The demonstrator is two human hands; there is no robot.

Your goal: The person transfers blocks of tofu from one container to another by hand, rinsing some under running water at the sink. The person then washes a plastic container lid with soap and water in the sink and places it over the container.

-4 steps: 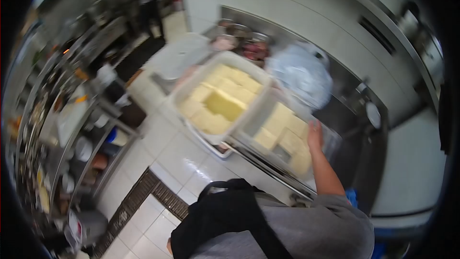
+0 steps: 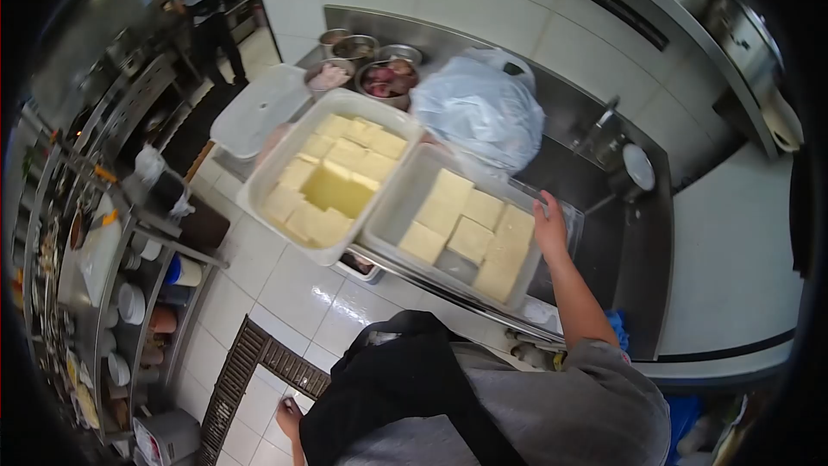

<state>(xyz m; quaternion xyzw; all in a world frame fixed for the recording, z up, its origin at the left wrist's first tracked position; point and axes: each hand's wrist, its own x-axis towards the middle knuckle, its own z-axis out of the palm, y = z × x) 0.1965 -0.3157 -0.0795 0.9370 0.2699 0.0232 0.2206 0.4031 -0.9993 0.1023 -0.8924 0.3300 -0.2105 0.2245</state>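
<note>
While the right grip (image 2: 552, 229) is at the right end of the right tub (image 2: 416, 183), its fingers are loose and not closed, and I cannot tell if they touch the rim. The left grip (image 2: 291, 418) hangs low over the floor (image 2: 315, 289) with curled fingers; I cannot tell if anything is in it.

The right tub is whitish plastic. It sits near the front edge of the steel table (image 2: 636, 311), right beside the left tub (image 2: 295, 138). Flat, pale yellow blocks (image 2: 444, 203), maybe tofu, lie in it. They look soft and wet, so they could slip or break if squeezed. A flat palm under each one seems best. The tub looks stiff but is likely heavy when full. Its right end is free to hold; its left end is close to the other tub.

The left tub has more blocks around yellow liquid (image 2: 342, 196). Behind it, one metal bowl (image 2: 388, 79) has dark red bits and another bowl (image 2: 329, 76) has pale bits. A bluish-white plastic bag (image 2: 483, 108) bulges beside them; its inside is hidden.
</note>
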